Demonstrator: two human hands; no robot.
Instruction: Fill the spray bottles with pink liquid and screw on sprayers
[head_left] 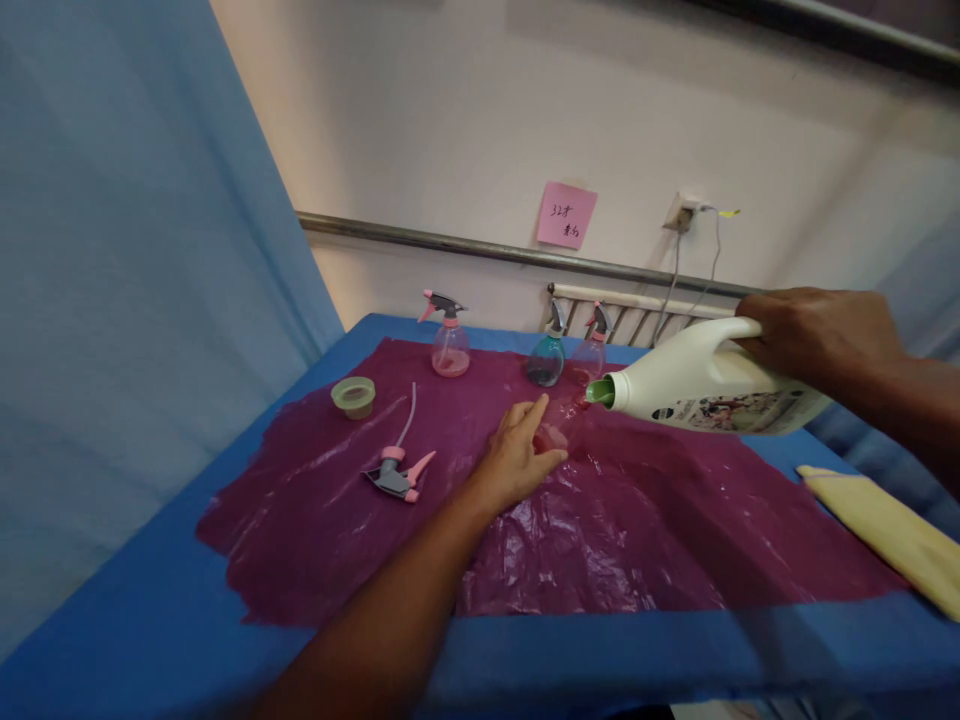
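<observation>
My right hand point(819, 335) is wrapped round the handle of a large cream detergent jug point(675, 385). The jug lies nearly on its side, with its green-lined mouth toward the left. Right below that mouth is a clear, pink-tinted spray bottle body point(555, 432) without its head, tilted toward the jug. My left hand point(519, 450) grips this bottle from the left, thumb and fingers on either side. A little pink liquid shows low in the bottle. On the sheet to the left lies a grey and pink spray head point(394, 475) with its tube sticking up.
A maroon plastic sheet point(315, 560) covers much of the blue table point(540, 660). At the back stand a pink spray bottle point(451, 350), a teal one point(547, 358) and another pink one point(590, 350). A green cup point(353, 397) sits left, a folded yellow cloth point(885, 520) right.
</observation>
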